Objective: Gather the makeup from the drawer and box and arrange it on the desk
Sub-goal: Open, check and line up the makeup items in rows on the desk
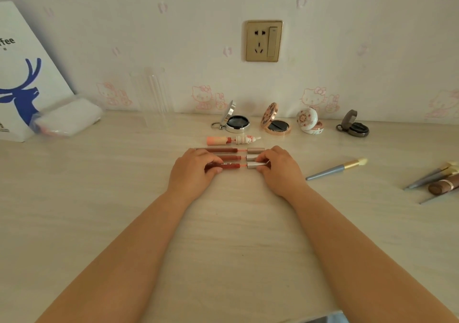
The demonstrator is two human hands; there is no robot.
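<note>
Head view: our left hand [192, 171] pinches the glossy red tube [227, 166] of the nearest lip gloss, and our right hand [279, 170] pinches its silver cap [255, 165], pulled just apart on the pale wood-grain desk [124, 198]. Two similar slim glosses [223, 150] lie parallel just behind, partly hidden by our knuckles; round open compacts [237, 121] stand near the wall, and brushes [432, 177] are cut off at the right edge.

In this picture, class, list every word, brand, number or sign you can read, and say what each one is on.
"ffee": the cut-off end of a word on the white paper bag, above its blue deer.
Small print under that word and at the bag's lower edge: too small to read.
Marking on the nearest lip gloss tube: blurred, unreadable.
</note>
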